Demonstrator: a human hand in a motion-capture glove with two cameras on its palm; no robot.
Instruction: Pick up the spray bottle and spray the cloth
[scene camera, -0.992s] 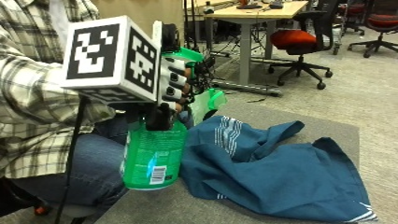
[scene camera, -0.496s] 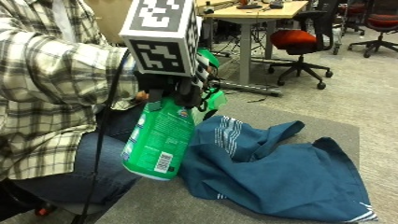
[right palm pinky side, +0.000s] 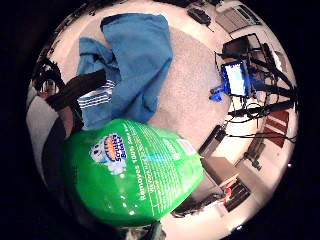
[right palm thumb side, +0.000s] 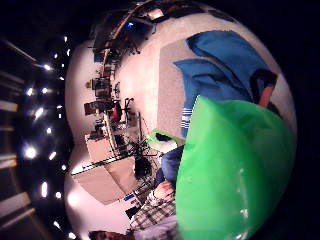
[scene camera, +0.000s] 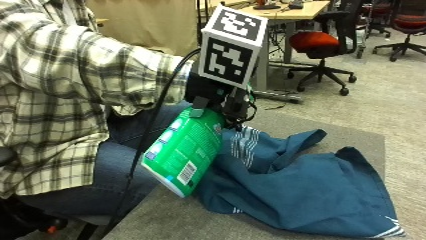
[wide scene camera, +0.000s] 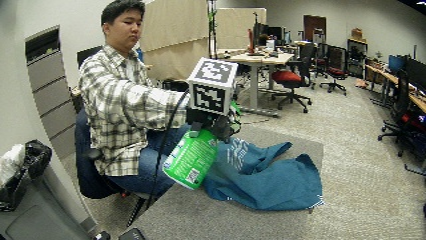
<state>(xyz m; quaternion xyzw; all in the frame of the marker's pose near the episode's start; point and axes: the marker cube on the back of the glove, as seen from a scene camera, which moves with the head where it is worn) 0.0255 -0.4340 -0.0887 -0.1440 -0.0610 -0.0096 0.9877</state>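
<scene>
A green spray bottle (scene camera: 186, 152) hangs tilted above the near edge of the grey table (scene camera: 200, 220), its base toward the person and its head over the cloth. My gloved right hand (scene camera: 216, 102) grips the bottle's neck and head. The blue cloth (scene camera: 306, 187) lies crumpled on the table, just beyond and under the bottle. The bottle's green body fills much of both palm views (right palm pinky side: 132, 172) (right palm thumb side: 230, 170), with the cloth (right palm pinky side: 132, 55) (right palm thumb side: 225, 70) spread on the grey table beyond it. The nozzle is hidden behind the hand.
A seated person in a plaid shirt (scene camera: 60, 90) holds the bottle from the table's left side. Office chairs (scene camera: 326, 45) and a desk (scene camera: 293, 10) stand on the carpet behind. A grey cabinet (wide scene camera: 50, 80) is at the wall.
The bottle has swung from near upright to tilted, its head leaning over the cloth. The hand has moved right and a little forward with it.
</scene>
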